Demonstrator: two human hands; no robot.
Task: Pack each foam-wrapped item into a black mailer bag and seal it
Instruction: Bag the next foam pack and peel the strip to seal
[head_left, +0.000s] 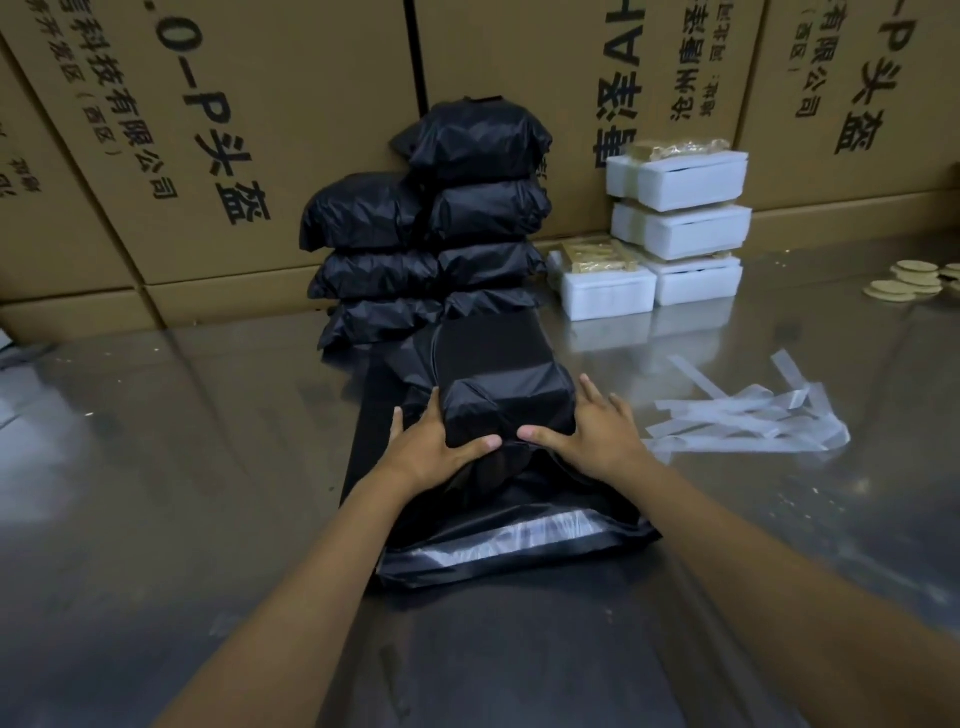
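A black mailer bag (511, 402) with a boxy item inside lies in the middle of the steel table, on a stack of flat black bags (363, 467). My left hand (441, 444) grips its near left side, thumb on the front face. My right hand (597, 431) grips its near right side, thumb pressing the front. The bag's open flap with a shiny adhesive strip (514, 540) trails toward me. Several packed black bags (441, 234) are stacked behind. Several white foam-wrapped items (680, 208) are piled at the back right.
Peeled white strip liners (748, 415) lie scattered to the right of the bag. Round tan discs (909, 283) sit at the far right. Large printed cardboard boxes (208, 130) wall off the back of the table (156, 467).
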